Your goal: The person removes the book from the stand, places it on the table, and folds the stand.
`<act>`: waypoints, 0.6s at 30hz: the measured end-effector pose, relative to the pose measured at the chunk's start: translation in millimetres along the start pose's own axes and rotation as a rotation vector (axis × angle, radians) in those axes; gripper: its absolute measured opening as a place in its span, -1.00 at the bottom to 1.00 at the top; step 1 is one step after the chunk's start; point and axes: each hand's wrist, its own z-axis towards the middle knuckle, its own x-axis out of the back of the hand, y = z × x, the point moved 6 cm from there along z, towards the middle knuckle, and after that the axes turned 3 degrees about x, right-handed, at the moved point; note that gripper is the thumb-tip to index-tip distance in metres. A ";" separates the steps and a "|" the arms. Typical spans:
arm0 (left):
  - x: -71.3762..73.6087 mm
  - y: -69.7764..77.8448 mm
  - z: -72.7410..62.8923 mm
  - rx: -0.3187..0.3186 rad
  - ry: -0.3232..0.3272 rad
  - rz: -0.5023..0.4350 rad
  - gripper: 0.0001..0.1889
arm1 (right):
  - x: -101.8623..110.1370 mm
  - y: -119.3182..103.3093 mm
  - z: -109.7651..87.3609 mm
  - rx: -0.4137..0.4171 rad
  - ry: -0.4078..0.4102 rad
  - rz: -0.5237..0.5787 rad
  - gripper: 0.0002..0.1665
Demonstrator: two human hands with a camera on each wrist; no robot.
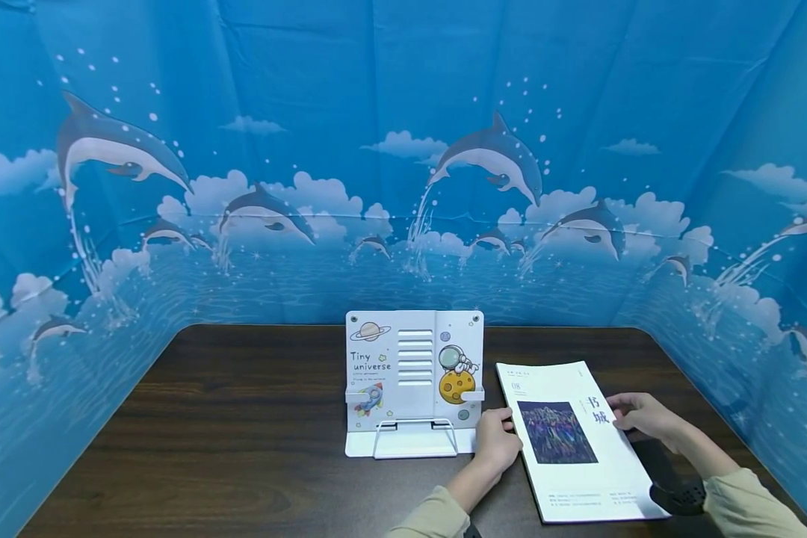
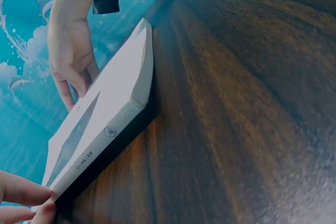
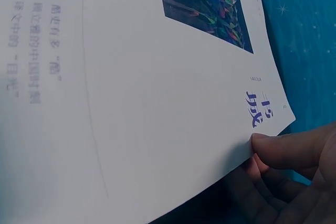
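A white magazine (image 1: 619,471) with a dark picture on its cover lies face up at the right of the table, turned slightly. My left hand (image 1: 498,442) pinches its left side, the spine, between thumb and fingers; the left wrist view shows those fingertips (image 2: 44,205) at the spine's far end. On the opposite side, my right hand (image 1: 648,417) holds the edge, thumb on the cover and the other fingers curled beneath, as the right wrist view shows. Just left of the magazine stands a white book stand (image 1: 415,407) printed with a planet, rocket and astronaut.
At the front of the stand is a white wire support (image 1: 415,454), close to my left hand. The dark wooden table (image 1: 229,426) stretches to the left. A blue dolphin-printed curtain (image 1: 350,112) hangs along the back and sides.
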 end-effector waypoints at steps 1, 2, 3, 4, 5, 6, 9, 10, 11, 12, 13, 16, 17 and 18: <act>-0.1 -0.1 0.0 0.002 0.000 -0.001 -0.45 | -0.2 0.3 0.4 -0.003 0.003 -0.003 -0.48; -0.1 -0.1 0.0 0.002 0.001 0.001 -0.45 | -0.3 0.4 0.7 -0.004 0.004 -0.009 -0.48; -0.2 -0.2 0.0 0.005 0.001 0.002 -0.45 | -0.4 0.6 0.9 -0.008 0.006 -0.013 -0.48; -0.2 0.0 -0.1 0.004 0.000 0.004 -0.46 | -0.5 0.6 1.0 -0.010 0.007 -0.018 -0.48; -0.1 0.3 -0.2 0.003 -0.001 0.009 -0.46 | -0.5 0.6 1.0 -0.011 0.008 -0.022 -0.48; 0.1 0.7 -0.3 0.001 -0.001 0.016 -0.47 | -0.6 0.6 1.1 -0.012 0.009 -0.026 -0.48; 0.2 2.4 -0.6 -0.010 0.001 0.039 -0.48 | 0.0 0.9 1.4 -0.013 0.015 -0.025 -0.48; 0.3 2.9 -0.7 -0.016 0.004 0.049 -0.49 | 0.2 1.2 1.5 -0.014 0.016 -0.022 -0.49; 0.3 3.3 -0.8 -0.021 0.007 0.058 -0.49 | 0.3 1.4 1.7 -0.015 0.020 -0.018 -0.49; 0.3 3.7 -1.0 -0.023 0.009 0.066 -0.50 | 0.3 1.6 1.7 -0.014 0.021 -0.015 -0.49; 0.2 4.1 -1.3 -0.026 0.011 0.076 -0.50 | 0.2 1.8 1.7 -0.013 0.022 -0.013 -0.49; 0.0 5.2 -2.7 -0.032 0.013 0.093 -0.51 | -0.1 2.4 1.2 -0.008 0.027 -0.013 -0.49; -0.4 5.7 -3.3 -0.036 0.007 0.095 -0.51 | -0.1 2.5 1.0 -0.006 0.029 -0.015 -0.48; -0.7 6.2 -3.9 -0.039 0.000 0.095 -0.53 | -0.1 2.7 0.8 -0.005 0.031 -0.018 -0.48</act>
